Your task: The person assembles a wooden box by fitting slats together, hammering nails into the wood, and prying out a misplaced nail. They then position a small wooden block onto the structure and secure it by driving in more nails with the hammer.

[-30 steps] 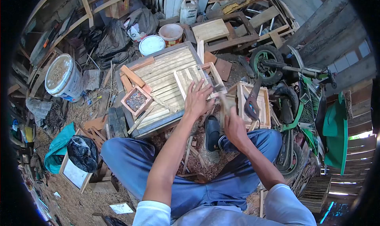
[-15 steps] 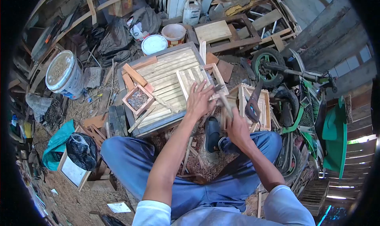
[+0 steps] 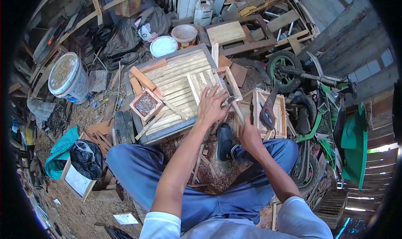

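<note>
The slatted worktable (image 3: pixel 180 77) shows straw-yellow stripes within a slate-grey border. At its right side, the small slatted panel (image 3: pixel 203 80) is cream with tan bands, and the hammer (image 3: pixel 238 111) has a pale tan handle. Right of the worktable, the handsaw (image 3: pixel 267 116) has a dark brown grip; farther right, the motorcycle (image 3: pixel 314 126) is green and black. Behind it, a bucket lid (image 3: pixel 163 47) is white.

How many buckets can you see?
3: a large bucket at far left, a white-topped bucket and an orange-sided bucket side by side beyond the slatted tabletop. Others may be hidden.
</note>
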`<state>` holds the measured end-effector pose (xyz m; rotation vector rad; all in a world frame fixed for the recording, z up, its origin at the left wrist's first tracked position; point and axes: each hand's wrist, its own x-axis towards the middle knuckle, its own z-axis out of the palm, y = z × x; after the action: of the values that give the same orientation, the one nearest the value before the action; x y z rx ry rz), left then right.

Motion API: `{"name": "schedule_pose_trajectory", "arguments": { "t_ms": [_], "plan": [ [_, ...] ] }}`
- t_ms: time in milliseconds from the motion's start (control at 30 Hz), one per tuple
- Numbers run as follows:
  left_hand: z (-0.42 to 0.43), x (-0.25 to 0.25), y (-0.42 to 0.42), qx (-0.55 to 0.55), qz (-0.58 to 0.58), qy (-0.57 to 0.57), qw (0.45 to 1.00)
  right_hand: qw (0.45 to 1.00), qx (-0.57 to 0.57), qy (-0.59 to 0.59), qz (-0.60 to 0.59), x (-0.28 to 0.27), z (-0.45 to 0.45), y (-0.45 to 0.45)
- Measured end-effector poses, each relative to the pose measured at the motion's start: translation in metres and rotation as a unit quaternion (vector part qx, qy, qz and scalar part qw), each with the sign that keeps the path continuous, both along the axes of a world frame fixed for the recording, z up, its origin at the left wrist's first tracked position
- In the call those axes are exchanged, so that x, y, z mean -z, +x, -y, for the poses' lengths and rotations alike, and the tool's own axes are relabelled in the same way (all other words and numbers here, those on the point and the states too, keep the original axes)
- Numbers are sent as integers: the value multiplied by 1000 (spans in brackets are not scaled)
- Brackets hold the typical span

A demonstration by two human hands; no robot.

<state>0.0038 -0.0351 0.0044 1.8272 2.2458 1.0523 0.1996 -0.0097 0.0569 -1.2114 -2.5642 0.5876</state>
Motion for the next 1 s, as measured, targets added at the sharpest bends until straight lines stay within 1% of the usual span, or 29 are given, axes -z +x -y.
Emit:
{"name": "schedule_pose_trajectory", "arguments": {
  "t_ms": [33,67,200,300,367,400,467,533,633,667,767,800,900,967,1000],
  "plan": [
    [0,-1,-1,2,2,1,1000,999,-9,-5,42,1,-4,0],
    [-3,0,-4,-3,-7,0,1000,999,-28,3,18,1,-9,4],
    [-4,7,-1,-8,-13,-11,1000,995,13,-7,-100,-45,12,-11],
    [-3,6,1,-7,-6,-7,1000,999,28,2,-37,-19,9,-10],
    [-2,1,-1,-5,7,-10,1000,1000,-10,-3,-8,-4,-2,-2],
    [-3,-3,-4,-2,-2,-16,1000,1000,-30,-4,6,-10,-3,-6],
    [-1,-3,-2,6,-9,-37,999,999,-22,-9,-45,-22,0,-8],
    [-3,4,-1,-1,-9,-19,1000,996,7,-8,-89,-34,10,-12],
    [-2,3,-1,1,-10,-7,1000,1000,14,0,-2,2,4,-3],
    [-2,2,-1,2,-3,-10,1000,999,-11,1,30,19,-5,6],
    [-3,2,-7,-2,-7,0,1000,1000,-14,0,5,-16,4,-3],
    [-1,4,-3,2,-7,3,1000,1000,5,-14,12,-24,8,-6],
    [-2,3,-3,-2,1,-10,1000,996,14,-7,-93,-23,15,-7],
    [-3,3,-2,-1,3,-19,1000,1000,-10,11,-21,10,1,1],
    [-2,2,0,-1,12,-14,1000,999,-22,22,14,11,-1,-1]
  ]
}}
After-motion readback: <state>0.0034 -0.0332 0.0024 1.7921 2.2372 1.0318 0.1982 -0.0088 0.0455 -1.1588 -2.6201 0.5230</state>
